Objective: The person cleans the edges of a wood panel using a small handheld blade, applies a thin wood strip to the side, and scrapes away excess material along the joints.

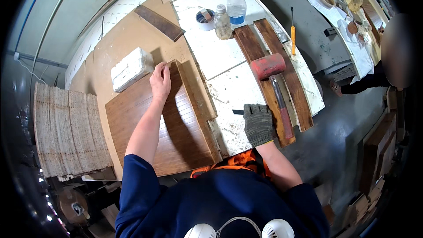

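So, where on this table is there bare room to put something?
On the white tabletop, between the cardboard and two wood strips, nearer than the bottles. Also on the cardboard, between the white block and short plank. Crowded: around the hammer and gloved right hand.

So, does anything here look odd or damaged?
The right hand wears a grey glove while the left hand is bare, an odd mismatch. The mallet looks worn, with dark scuffs on its red head.
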A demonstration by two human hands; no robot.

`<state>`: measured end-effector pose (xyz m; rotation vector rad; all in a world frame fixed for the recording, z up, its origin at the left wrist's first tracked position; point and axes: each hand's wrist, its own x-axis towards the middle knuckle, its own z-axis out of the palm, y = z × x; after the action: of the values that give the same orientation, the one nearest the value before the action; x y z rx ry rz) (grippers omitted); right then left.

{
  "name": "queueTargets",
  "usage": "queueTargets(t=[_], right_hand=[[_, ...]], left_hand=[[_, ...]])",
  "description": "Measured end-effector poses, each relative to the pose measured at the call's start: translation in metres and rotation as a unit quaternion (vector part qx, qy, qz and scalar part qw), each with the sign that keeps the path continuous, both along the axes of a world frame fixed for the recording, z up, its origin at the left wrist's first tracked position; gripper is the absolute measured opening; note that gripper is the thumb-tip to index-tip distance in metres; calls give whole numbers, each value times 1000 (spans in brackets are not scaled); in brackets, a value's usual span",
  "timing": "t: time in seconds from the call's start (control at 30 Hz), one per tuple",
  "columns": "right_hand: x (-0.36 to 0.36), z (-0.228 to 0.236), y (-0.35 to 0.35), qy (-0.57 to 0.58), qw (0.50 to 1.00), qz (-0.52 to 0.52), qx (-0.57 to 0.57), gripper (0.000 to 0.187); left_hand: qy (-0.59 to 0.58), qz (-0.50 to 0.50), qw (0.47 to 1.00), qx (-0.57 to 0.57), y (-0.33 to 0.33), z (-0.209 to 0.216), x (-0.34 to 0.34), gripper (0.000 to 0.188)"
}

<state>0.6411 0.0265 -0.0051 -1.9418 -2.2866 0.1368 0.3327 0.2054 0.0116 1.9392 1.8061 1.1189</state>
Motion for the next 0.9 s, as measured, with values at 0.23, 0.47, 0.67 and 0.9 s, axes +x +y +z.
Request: queueTargets(t=[0.23, 0.47, 0.67, 0.9], right_hand=[[11, -7, 10, -11, 997, 63, -32, 15], [19, -8, 23, 120, 992, 16, 34, 24], [-23, 43, 49, 468, 879, -56, 66, 23], [-61, 45, 70, 495, 864, 45, 80, 28]], left_hand=[[34, 11, 999, -26, -3, 4, 3, 24], [-44, 38, 997, -58, -4, 17, 20, 34], [-241, -150, 923, -258, -70, 51, 74, 39], [-411, -105, 870, -253, -89, 49, 91, 17]])
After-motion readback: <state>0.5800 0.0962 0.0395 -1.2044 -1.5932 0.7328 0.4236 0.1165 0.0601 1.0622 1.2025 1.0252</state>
